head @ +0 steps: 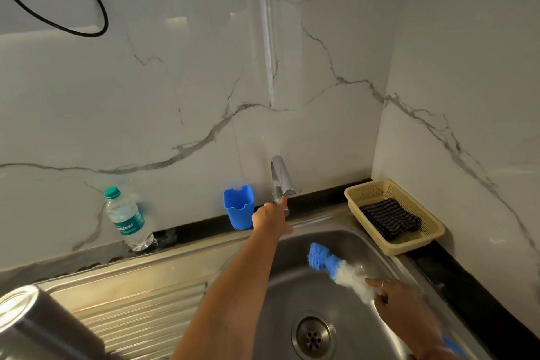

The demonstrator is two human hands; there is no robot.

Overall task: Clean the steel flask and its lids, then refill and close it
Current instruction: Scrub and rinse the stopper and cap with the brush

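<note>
Steel flask [35, 327] on the draining board, hands at the sink [344, 242].
Flask lies at far left, near the camera; left hand [270, 219] reaches up, fingers curled on the tap [280, 177]; right hand [403, 305] grips a blue-and-white bottle brush [336, 267] over the basin.

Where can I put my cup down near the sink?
The ribbed drainboard is bare between the flask and the left arm. The dark ledge between the water bottle and the blue holder is bare too. The right corner is crowded: the basket fills it, and the sink holds the brush and right hand.
</note>
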